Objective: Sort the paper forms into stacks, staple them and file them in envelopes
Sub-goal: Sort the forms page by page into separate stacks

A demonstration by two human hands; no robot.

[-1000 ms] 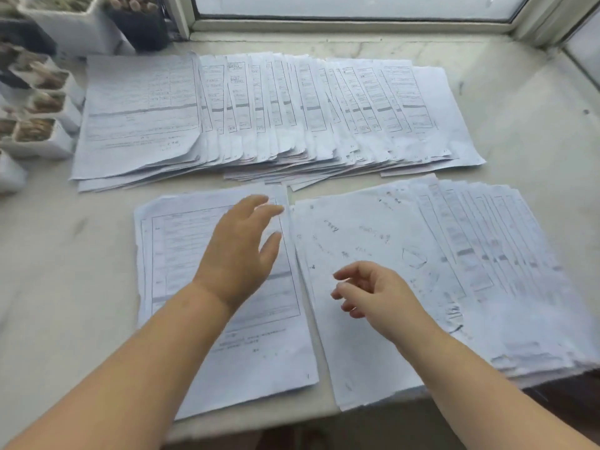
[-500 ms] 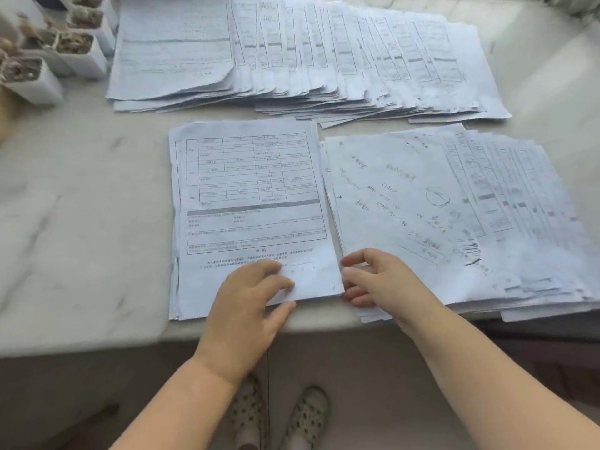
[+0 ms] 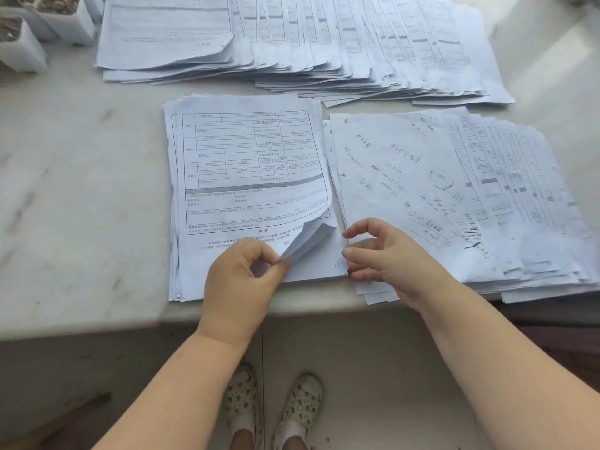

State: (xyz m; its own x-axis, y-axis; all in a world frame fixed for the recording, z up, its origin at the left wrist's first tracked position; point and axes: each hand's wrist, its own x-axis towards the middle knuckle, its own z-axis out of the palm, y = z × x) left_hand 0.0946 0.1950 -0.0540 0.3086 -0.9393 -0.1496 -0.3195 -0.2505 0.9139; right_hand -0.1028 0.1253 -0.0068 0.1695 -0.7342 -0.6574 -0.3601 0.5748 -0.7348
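Now left hand [image 3: 242, 274] fingers [image 3: 276, 259] pinch the form stack's [image 3: 246, 177] lifted corner.

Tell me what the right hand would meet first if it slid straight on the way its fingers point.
The right hand points left, toward the form stack. It would likely meet that stack's right edge first, then the lifted corner that the left hand pinches. Height above the paper is unclear.

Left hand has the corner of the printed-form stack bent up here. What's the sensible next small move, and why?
Probably lift the pinched sheets clear. The left hand pinches several lifted corners of the printed-form stack, while the right hand hovers loosely curled beside them, holding nothing, so it could steady the pages left lying below.
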